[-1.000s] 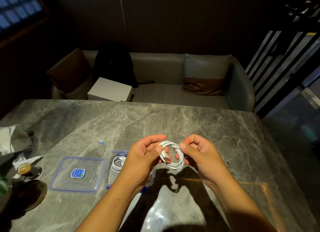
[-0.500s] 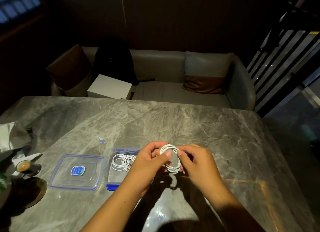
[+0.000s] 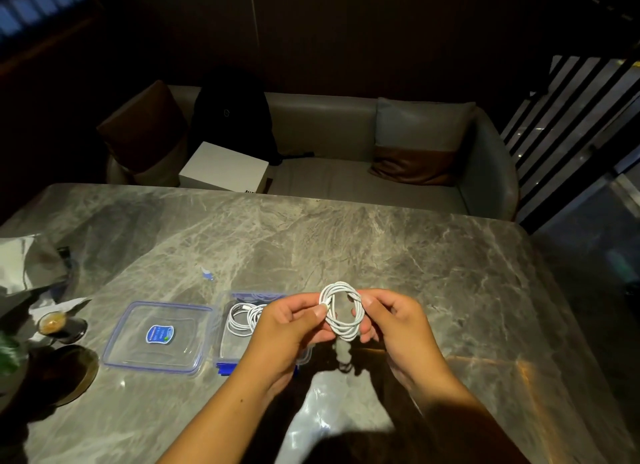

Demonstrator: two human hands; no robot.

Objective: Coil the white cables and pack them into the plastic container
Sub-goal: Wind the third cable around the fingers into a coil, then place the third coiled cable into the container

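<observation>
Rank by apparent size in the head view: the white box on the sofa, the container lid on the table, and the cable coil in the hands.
1. Container lid
2. White box, only slightly smaller; it sits farther away, so this order is unsure.
3. Cable coil, clearly smallest.

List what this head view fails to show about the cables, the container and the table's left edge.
- Plastic container: the left hand covers its right part, so how many coiled cables lie inside is unclear.
- Held cable coil: both hands' fingers hide its sides; the right hand may cover a plug.
- Lid: label print too small to read.
- Left edge: dark objects near the small glass are cropped and too dim to identify.
</observation>
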